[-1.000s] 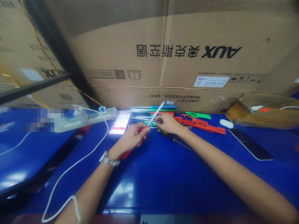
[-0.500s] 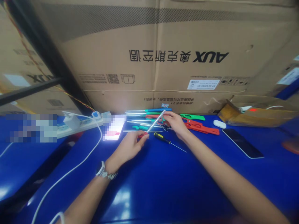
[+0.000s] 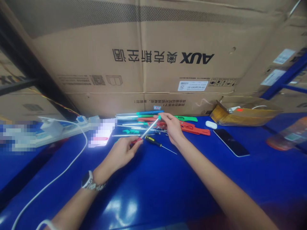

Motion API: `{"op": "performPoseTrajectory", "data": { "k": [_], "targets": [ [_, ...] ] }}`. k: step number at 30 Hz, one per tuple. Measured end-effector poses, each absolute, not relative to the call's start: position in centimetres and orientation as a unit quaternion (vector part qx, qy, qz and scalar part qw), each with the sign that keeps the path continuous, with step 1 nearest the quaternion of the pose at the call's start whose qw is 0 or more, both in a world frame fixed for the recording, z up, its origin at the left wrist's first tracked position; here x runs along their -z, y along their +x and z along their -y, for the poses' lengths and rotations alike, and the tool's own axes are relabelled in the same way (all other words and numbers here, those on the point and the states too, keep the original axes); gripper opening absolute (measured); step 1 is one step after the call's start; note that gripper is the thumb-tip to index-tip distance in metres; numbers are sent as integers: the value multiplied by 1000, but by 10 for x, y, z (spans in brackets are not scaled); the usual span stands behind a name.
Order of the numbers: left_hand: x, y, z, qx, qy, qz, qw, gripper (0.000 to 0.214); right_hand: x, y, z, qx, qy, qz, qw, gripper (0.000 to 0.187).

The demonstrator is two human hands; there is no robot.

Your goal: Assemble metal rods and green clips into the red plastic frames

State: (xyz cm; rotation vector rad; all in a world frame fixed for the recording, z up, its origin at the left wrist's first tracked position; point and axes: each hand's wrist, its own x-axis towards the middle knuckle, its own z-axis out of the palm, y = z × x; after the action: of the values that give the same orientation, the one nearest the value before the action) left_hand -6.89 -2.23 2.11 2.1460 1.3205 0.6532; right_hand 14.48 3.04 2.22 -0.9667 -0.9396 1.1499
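Note:
My left hand (image 3: 123,151) is closed around the red lower end of a long-necked lighter (image 3: 149,130), whose shiny metal barrel slants up to the right. At the barrel's top end sits a small teal tip (image 3: 159,117), pinched between the fingers of my right hand (image 3: 173,127). Behind both hands lies a heap of similar pieces: metal barrels (image 3: 127,117) with teal tips, a green handle (image 3: 187,118) and red handles (image 3: 195,129). Small teal parts (image 3: 130,131) lie among them. Just below the held barrel rests a black and yellow screwdriver (image 3: 153,141).
A large cardboard box (image 3: 153,38) stands behind the blue table (image 3: 148,191). To the left are a lit phone (image 3: 103,134), a power strip (image 3: 69,127) and a white cable (image 3: 69,166). A dark phone (image 3: 230,142), white case (image 3: 211,124), open carton (image 3: 249,115) and blurred bottle (image 3: 287,134) are at right.
A teal tip now shows at the top of the barrel by my right fingers, where bare metal showed before. The view has turned slightly right.

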Motion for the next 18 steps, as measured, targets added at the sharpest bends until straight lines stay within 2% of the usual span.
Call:
{"op": "performPoseTrajectory", "data": {
  "k": [7, 13, 18],
  "targets": [
    [-28, -67, 25, -271, 763, -470, 352, 37, -25, 142, -26, -505, -375, 463, 624, 33],
    [-28, -66, 26, -278, 765, -482, 324, 36, -32, 150, -25, -541, -370, 459, 600, 32],
    [-28, -67, 27, -288, 728, -453, 426, 37, -35, 156, -25, -569, -325, 498, 568, 27]
  ]
}}
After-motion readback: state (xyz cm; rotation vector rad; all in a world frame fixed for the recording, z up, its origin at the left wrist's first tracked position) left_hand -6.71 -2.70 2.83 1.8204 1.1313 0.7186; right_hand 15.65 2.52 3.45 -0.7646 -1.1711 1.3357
